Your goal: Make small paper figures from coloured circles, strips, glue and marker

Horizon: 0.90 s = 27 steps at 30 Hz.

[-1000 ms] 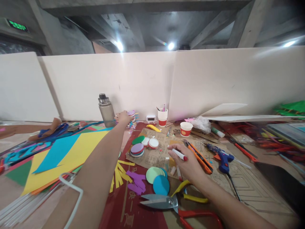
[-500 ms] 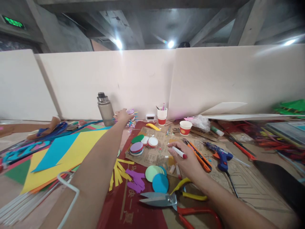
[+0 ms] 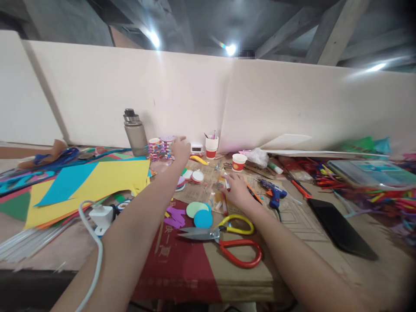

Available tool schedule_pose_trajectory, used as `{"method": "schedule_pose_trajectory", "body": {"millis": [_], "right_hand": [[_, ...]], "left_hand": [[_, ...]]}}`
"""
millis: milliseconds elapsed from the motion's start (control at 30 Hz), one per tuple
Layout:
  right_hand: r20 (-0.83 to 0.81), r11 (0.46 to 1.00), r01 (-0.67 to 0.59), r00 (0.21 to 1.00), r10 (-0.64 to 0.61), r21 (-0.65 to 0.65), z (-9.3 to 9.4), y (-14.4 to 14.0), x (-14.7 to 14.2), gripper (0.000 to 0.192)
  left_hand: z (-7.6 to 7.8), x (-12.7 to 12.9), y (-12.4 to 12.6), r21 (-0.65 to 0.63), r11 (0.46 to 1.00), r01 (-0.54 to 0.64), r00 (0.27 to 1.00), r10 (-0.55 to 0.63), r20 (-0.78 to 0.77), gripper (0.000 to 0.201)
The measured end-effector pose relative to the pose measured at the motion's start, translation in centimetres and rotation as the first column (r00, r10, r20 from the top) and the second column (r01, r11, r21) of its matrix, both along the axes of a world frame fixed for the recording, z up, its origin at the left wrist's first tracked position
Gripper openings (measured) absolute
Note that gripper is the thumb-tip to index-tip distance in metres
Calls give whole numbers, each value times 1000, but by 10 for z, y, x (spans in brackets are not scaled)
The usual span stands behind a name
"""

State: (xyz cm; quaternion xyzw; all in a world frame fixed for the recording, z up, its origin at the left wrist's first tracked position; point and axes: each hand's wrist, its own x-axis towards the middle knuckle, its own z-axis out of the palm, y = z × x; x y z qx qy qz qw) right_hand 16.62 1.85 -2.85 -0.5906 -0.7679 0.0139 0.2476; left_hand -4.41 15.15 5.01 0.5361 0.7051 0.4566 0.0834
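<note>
My left hand (image 3: 181,149) reaches to the back of the table, just right of two decorated cups, a left one (image 3: 156,149) and a right one (image 3: 167,146). Its fingers look loosely apart, with nothing visible in them. In my right hand (image 3: 238,190), over the cardboard, is a white marker (image 3: 227,183) with a red end. Another red-and-white marker (image 3: 224,203) lies below that hand. Round paper discs, one of them blue (image 3: 203,219), and purple paper strips (image 3: 175,217) lie between my forearms. Large scissors (image 3: 214,234) with yellow and red handles rest in front of the discs.
Behind stand a bottle (image 3: 134,134), a small digital clock (image 3: 196,149), a cup with pens (image 3: 212,148) and a paper cup (image 3: 239,162). Coloured paper sheets (image 3: 110,177) cover the left. A glue gun (image 3: 274,193) and a black phone (image 3: 341,227) lie right.
My left hand has come off the decorated cup and moved to its right; two cups now show. My right hand still holds the marker, now tilted more upright. The view has shifted.
</note>
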Motion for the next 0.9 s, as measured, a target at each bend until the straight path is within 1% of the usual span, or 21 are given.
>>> {"method": "schedule_pose_trajectory", "body": {"millis": [33, 100, 167, 233, 333, 467, 533, 600, 667, 767, 833, 900], "right_hand": [[14, 1000, 23, 1000, -23, -13, 2, 0, 1, 48], [35, 997, 62, 998, -61, -42, 7, -2, 2, 49], [48, 994, 88, 995, -86, -58, 11, -3, 4, 48], [66, 994, 105, 993, -102, -44, 15, -4, 6, 49], [144, 991, 127, 982, -120, -43, 19, -6, 11, 53], [260, 981, 126, 962, -86, -145, 22, -8, 14, 54], [277, 974, 121, 959, -64, -192, 23, -9, 14, 51], [239, 972, 106, 969, -55, -207, 23, -9, 14, 45], [140, 976, 90, 988, -63, -197, 24, -8, 15, 37], [-2, 981, 89, 996, -91, -170, 25, -5, 17, 28], [-43, 984, 90, 994, -98, -154, 25, -1, 18, 31], [-181, 991, 52, 981, -74, -121, 26, 3, 18, 31]], "left_hand": [[0, 7, -5, 18, 1000, 24, 1000, -24, 8, 41], [-1, 17, -16, 81, 991, 106, 992, -112, 63, 39], [-3, 24, -28, 135, 971, 199, 966, -217, 138, 37], [-6, 27, -42, 175, 945, 275, 933, -307, 190, 34], [-9, 27, -63, 207, 907, 367, 894, -405, 190, 27], [-11, 19, -90, 196, 864, 463, 846, -497, 195, 21], [-12, 15, -101, 199, 854, 481, 821, -518, 238, 21], [-16, 11, -110, 218, 847, 485, 796, -531, 290, 20], [-21, 7, -117, 237, 844, 481, 781, -535, 322, 20], [-32, 4, -124, 246, 852, 462, 779, -523, 347, 17], [-38, 4, -126, 238, 847, 474, 761, -531, 374, 13], [-41, 6, -126, 231, 820, 525, 721, -572, 391, 13]]}}
